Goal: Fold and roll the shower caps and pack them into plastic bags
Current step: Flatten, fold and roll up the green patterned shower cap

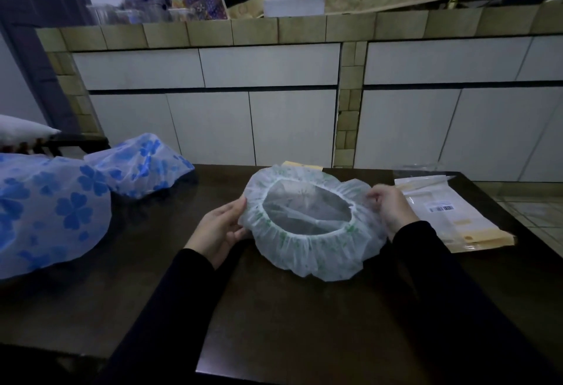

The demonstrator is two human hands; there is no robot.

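- Where the left edge cuts it off: large blue-flowered shower cap (45,211) spread over the dark table (289,323), only partly in view.
- Just right of it, a second blue-flowered cap (140,165) bunched into a mound — touching or overlapping the first, hard to say which in the dim light.
- Behind both, at far left: pale cushion (21,132), mostly out of frame.
- Left hand (221,229), black sleeve, palm turned up, thumb on top and fingers curled beneath, pinching the left edge of the green-patterned shower cap (304,250); fingertips hidden under the plastic.
- Green-patterned cap held at table centre, elastic opening facing up and toward the camera, long axis left to right, gathered rim sagging toward the near side. Whether the underside touches the table: cannot tell.
- Behind the cap, a yellow-edged corner of a packet (304,166) — the rest blocked by the cap.
- Right hand (393,208), back toward the camera, fingers bent together and gripping the cap's right edge; fingertips buried in the ruffle.
- Right of that hand: stack of plastic bags (457,223) with a barcode label and tan strips, lying flat, near the hand but apart from it.
- Along the back: tiled counter (274,31) over white cabinet doors, blurred jars (143,4) at its left end.
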